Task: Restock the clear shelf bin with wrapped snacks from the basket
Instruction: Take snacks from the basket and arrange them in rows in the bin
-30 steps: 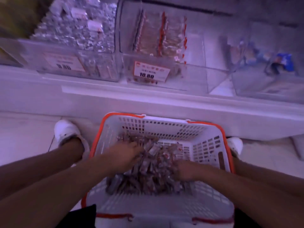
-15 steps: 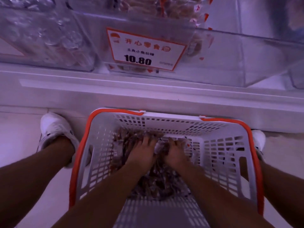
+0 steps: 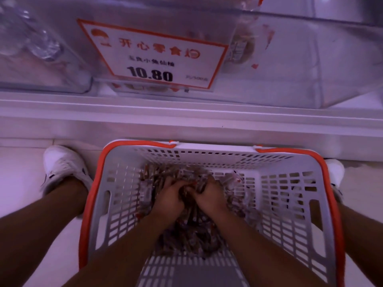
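Note:
A white perforated basket [image 3: 290, 195] with an orange rim stands on the floor between my feet, holding a heap of small wrapped snacks [image 3: 192, 235]. Deep inside it, my left hand [image 3: 169, 196] and my right hand [image 3: 210, 194] lie side by side with fingers curled into the pile, gripping a bunch of wrappers between them. Above, on the shelf, sits the clear bin [image 3: 279, 65] with a price label [image 3: 153, 56] reading 10.80 on its front wall; a few wrapped snacks show through the plastic.
Another clear bin [image 3: 39, 59] with silvery wrapped items sits left of the target bin. The white shelf ledge [image 3: 186, 114] juts out just above the basket's far rim. My white shoes [image 3: 62, 168] flank the basket on the pale floor.
My head has dropped closer to the basket and shelf. My hands came together at the middle of the pile and their fingers curled from flat to gripping the snacks.

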The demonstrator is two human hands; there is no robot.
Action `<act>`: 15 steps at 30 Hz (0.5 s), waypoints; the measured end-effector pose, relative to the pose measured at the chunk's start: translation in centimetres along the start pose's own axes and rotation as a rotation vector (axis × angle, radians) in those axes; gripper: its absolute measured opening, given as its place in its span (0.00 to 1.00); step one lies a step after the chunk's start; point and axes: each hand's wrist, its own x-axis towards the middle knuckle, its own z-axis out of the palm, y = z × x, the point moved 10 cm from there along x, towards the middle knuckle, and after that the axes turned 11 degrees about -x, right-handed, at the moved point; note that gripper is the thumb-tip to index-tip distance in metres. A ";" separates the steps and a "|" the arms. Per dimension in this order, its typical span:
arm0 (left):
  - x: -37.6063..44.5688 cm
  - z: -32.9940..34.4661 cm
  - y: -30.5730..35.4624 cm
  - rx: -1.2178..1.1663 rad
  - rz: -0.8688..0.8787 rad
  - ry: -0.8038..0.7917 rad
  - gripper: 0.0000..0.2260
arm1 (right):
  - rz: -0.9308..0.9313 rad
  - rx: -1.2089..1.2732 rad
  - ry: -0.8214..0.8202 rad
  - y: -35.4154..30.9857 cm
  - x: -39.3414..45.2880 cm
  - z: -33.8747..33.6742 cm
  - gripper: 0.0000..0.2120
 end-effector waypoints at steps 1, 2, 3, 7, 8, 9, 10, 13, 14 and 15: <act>-0.1 -0.3 0.1 0.003 0.001 0.013 0.22 | 0.016 -0.080 -0.003 -0.2 0.3 0.0 0.41; -0.2 -0.5 0.3 0.023 -0.003 0.017 0.20 | 0.033 -0.116 -0.001 -0.3 0.6 0.1 0.41; -0.1 -0.7 0.4 0.065 -0.012 0.035 0.16 | 0.044 -0.113 -0.002 -0.6 0.7 0.1 0.40; 0.6 -3.3 0.2 0.249 -0.064 0.226 0.09 | 0.021 -0.046 0.036 -1.9 0.7 0.5 0.29; 1.0 -3.5 0.2 0.265 -0.082 0.229 0.12 | 0.004 -0.056 0.046 -2.3 0.6 0.5 0.27; 1.3 -3.4 0.1 0.277 -0.095 0.218 0.14 | -0.008 -0.068 0.052 -2.4 0.5 0.5 0.25; 1.6 -3.0 0.1 0.296 -0.113 0.196 0.15 | -0.013 -0.073 0.056 -2.5 0.6 0.5 0.25; 1.7 -1.1 0.0 0.425 -0.150 0.098 0.20 | -0.026 -0.110 0.031 -2.5 1.0 1.1 0.27; 1.6 -0.7 -0.2 0.439 -0.160 0.080 0.21 | -0.037 -0.144 0.011 -2.6 1.0 1.4 0.29; 1.5 -0.6 -0.5 0.399 -0.174 0.067 0.21 | -0.048 -0.159 -0.003 -2.7 1.1 1.7 0.31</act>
